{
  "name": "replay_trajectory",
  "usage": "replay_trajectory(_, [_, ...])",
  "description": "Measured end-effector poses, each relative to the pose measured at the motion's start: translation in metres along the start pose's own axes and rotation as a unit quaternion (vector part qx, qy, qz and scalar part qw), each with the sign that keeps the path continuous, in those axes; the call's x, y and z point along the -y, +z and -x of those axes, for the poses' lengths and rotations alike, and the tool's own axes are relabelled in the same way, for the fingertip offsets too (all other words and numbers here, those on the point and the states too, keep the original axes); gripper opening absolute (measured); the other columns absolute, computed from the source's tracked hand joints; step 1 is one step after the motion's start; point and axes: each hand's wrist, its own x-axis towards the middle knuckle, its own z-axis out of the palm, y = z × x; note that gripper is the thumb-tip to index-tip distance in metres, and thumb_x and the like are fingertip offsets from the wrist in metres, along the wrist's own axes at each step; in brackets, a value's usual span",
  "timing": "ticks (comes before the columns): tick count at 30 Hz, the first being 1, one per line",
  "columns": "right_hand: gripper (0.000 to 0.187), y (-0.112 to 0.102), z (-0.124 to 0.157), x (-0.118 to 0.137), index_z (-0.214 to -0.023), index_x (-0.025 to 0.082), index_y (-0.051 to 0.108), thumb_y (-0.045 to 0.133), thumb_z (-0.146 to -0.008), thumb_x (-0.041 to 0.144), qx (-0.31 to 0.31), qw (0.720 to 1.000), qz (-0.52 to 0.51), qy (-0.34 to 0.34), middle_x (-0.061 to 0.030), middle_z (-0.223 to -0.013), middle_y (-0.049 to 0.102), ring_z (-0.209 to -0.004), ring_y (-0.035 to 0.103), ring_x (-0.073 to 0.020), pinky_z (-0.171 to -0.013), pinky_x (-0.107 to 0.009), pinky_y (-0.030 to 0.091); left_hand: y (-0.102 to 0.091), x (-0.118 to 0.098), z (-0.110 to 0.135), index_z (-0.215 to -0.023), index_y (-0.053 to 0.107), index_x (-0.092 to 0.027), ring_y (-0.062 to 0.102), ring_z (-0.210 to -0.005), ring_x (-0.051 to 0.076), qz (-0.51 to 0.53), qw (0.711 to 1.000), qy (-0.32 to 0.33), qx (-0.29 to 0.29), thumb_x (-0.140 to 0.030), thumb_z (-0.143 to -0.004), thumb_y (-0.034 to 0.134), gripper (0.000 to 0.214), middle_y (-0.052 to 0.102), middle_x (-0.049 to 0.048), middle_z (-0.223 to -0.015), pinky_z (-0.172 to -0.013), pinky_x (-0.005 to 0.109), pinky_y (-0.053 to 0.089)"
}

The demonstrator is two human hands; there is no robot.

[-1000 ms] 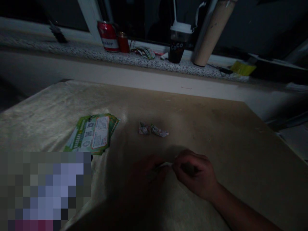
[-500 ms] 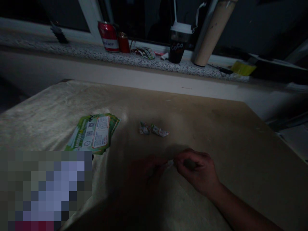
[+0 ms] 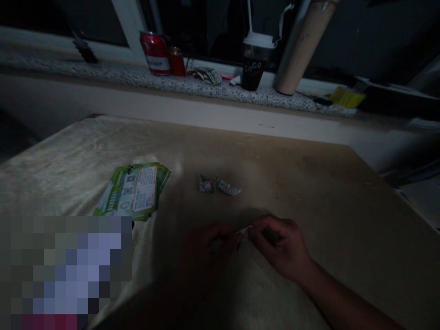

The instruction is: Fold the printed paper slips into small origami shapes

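The scene is dim. My left hand and my right hand meet low over the beige table, fingers pinched together on a small folded piece of paper between them. Only a pale edge of that paper shows. Two small folded paper shapes lie side by side on the table just beyond my hands. A stack of green printed leaflets lies to the left of them.
A speckled window ledge runs along the back with a red can, a small red tin, a dark lidded drink cup with a straw, a cardboard tube and a yellow item. A blurred patch covers the lower left.
My hands have shifted slightly while working the small paper; its pale edge now sits a little higher between the fingertips. Nothing else has moved.
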Motion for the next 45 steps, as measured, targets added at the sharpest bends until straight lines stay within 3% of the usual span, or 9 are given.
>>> replay_trajectory(6, [0.011, 0.001, 0.000, -0.001, -0.079, 0.019, 0.072, 0.070, -0.090, 0.020, -0.013, 0.994, -0.102, 0.033, -0.0012, -0.067, 0.075, -0.057, 0.066, -0.0126, -0.055, -0.021, 0.052, 0.004, 0.008, -0.003, -0.089, 0.078, -0.023, 0.072, -0.076, 0.021, 0.101, 0.991, -0.070, 0.051, -0.037, -0.082, 0.075, 0.016, 0.078, -0.0002, -0.080, -0.067, 0.028, 0.053])
replay_trajectory(11, [0.021, 0.004, 0.003, 0.000, -0.073, 0.018, 0.067, 0.069, -0.092, 0.026, 0.037, 0.989, -0.127, 0.063, 0.0017, -0.058, 0.061, -0.050, 0.051, -0.0102, -0.046, -0.020, 0.041, 0.008, 0.014, -0.003, -0.096, 0.076, -0.022, 0.073, -0.078, 0.021, 0.146, 0.984, -0.086, 0.053, -0.034, -0.078, 0.077, 0.022, 0.079, 0.0004, -0.083, -0.068, 0.028, 0.054])
replay_trajectory(17, [0.026, 0.000, 0.005, 0.000, -0.069, 0.017, 0.062, 0.067, -0.093, 0.026, 0.102, 0.987, -0.112, 0.061, 0.0032, -0.058, 0.051, -0.051, 0.041, -0.0097, -0.047, -0.023, 0.032, 0.006, 0.017, 0.001, -0.085, 0.079, -0.023, 0.068, -0.070, 0.018, 0.023, 0.996, -0.030, 0.086, -0.034, -0.085, 0.071, 0.014, 0.076, -0.0012, -0.075, -0.061, 0.026, 0.048])
replay_trajectory(21, [0.025, 0.001, 0.006, -0.002, -0.072, 0.018, 0.063, 0.063, -0.095, 0.026, 0.109, 0.982, -0.135, 0.076, 0.0031, -0.059, 0.051, -0.052, 0.042, -0.0102, -0.048, -0.023, 0.033, 0.003, 0.013, 0.002, -0.087, 0.079, -0.024, 0.070, -0.071, 0.019, -0.018, 0.998, 0.022, 0.052, -0.035, -0.091, 0.066, 0.017, 0.076, -0.0010, -0.076, -0.063, 0.027, 0.050])
replay_trajectory(27, [0.024, 0.004, 0.007, -0.001, -0.074, 0.017, 0.066, 0.063, -0.096, 0.028, 0.101, 0.975, -0.166, 0.111, -0.0003, -0.061, 0.060, -0.053, 0.051, -0.0119, -0.050, -0.024, 0.038, -0.002, 0.007, 0.006, -0.091, 0.076, -0.023, 0.072, -0.072, 0.017, -0.075, 0.983, 0.164, 0.015, -0.029, -0.099, 0.059, 0.020, 0.077, -0.0008, -0.081, -0.068, 0.026, 0.053])
replay_trajectory(31, [0.023, 0.002, 0.005, 0.001, -0.076, 0.017, 0.068, 0.064, -0.096, 0.029, 0.116, 0.966, -0.188, 0.135, -0.0025, -0.064, 0.066, -0.057, 0.056, -0.0129, -0.052, -0.024, 0.043, -0.003, 0.007, 0.010, -0.095, 0.076, -0.024, 0.073, -0.077, 0.017, -0.092, 0.977, 0.192, -0.018, -0.026, -0.101, 0.057, 0.020, 0.079, 0.0000, -0.087, -0.071, 0.026, 0.056])
replay_trajectory(37, [0.025, 0.002, 0.007, -0.001, -0.077, 0.017, 0.068, 0.066, -0.096, 0.034, 0.113, 0.963, -0.195, 0.148, -0.0022, -0.065, 0.066, -0.057, 0.055, -0.0128, -0.052, -0.024, 0.043, -0.001, 0.003, 0.008, -0.088, 0.078, -0.026, 0.071, -0.071, 0.018, -0.048, 0.994, 0.094, -0.026, -0.033, -0.095, 0.064, 0.018, 0.078, -0.0012, -0.079, -0.069, 0.027, 0.055])
replay_trajectory(40, [0.025, 0.003, 0.008, -0.002, -0.078, 0.017, 0.068, 0.064, -0.096, 0.034, 0.115, 0.965, -0.190, 0.137, -0.0016, -0.064, 0.064, -0.056, 0.053, -0.0127, -0.052, -0.025, 0.041, -0.002, 0.001, 0.004, -0.092, 0.079, -0.026, 0.073, -0.074, 0.020, -0.019, 0.999, 0.036, 0.016, -0.037, -0.091, 0.067, 0.016, 0.080, -0.0004, -0.083, -0.069, 0.028, 0.055])
replay_trajectory(45, [0.027, 0.000, 0.007, 0.000, -0.077, 0.017, 0.065, 0.059, -0.099, 0.031, 0.129, 0.974, -0.144, 0.120, 0.0003, -0.061, 0.060, -0.054, 0.051, -0.0120, -0.051, -0.025, 0.036, -0.004, 0.002, 0.002, -0.098, 0.081, -0.026, 0.074, -0.079, 0.022, -0.034, 0.996, 0.001, 0.077, -0.038, -0.093, 0.063, 0.022, 0.082, 0.0009, -0.087, -0.070, 0.029, 0.053])
